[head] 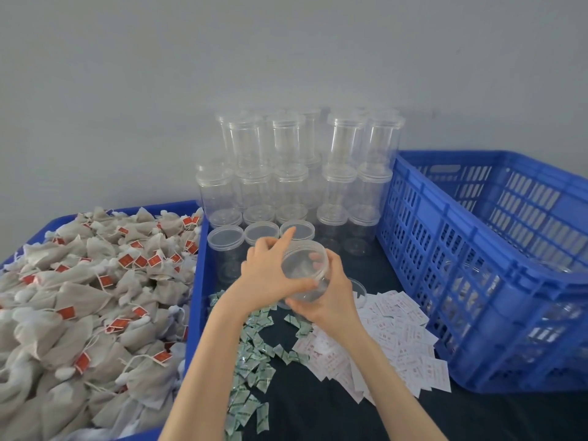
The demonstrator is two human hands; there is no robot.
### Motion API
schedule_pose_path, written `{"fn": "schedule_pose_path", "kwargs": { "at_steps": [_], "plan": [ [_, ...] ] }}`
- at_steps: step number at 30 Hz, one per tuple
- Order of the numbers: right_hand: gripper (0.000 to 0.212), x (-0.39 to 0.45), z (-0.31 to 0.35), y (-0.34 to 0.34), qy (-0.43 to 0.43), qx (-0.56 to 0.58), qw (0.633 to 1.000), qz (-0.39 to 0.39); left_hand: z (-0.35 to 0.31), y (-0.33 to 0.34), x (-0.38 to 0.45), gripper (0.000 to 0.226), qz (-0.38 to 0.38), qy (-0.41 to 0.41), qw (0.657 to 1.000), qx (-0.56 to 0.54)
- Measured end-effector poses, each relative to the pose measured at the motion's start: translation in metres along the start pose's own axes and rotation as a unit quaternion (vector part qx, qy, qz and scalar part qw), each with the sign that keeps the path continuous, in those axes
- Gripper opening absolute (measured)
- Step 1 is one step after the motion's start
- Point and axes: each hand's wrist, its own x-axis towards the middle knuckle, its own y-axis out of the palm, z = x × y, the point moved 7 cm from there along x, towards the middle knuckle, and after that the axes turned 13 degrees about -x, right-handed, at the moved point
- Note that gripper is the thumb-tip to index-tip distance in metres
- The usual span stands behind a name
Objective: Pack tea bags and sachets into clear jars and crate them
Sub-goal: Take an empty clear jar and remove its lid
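Observation:
Both hands hold one clear jar above the dark table, tilted with its top toward me. My right hand grips the jar's body from below and the right. My left hand grips its clear lid from the left, the index finger sticking up. A blue tray on the left is heaped with beige tea bags bearing red tags. Small green sachets lie under my left forearm. White sachets with red print spread to the right of them.
Stacked empty clear lidded jars stand against the grey wall, with more single jars in front. A big blue slatted crate fills the right side; several clear jars show through its wall. A loose clear lid lies behind my right hand.

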Motion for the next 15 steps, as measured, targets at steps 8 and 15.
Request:
{"fn": "schedule_pose_path", "kwargs": {
  "at_steps": [8,15],
  "plan": [
    [0.082,-0.004,-0.002,0.002,-0.001,-0.002,1.000,-0.004,-0.005,0.026,-0.001,0.091,0.055,0.051,0.991,-0.112],
    [0.089,-0.011,-0.005,0.003,0.005,0.002,1.000,-0.001,0.004,0.010,0.000,0.092,0.027,-0.002,0.999,-0.029]
  ]
}}
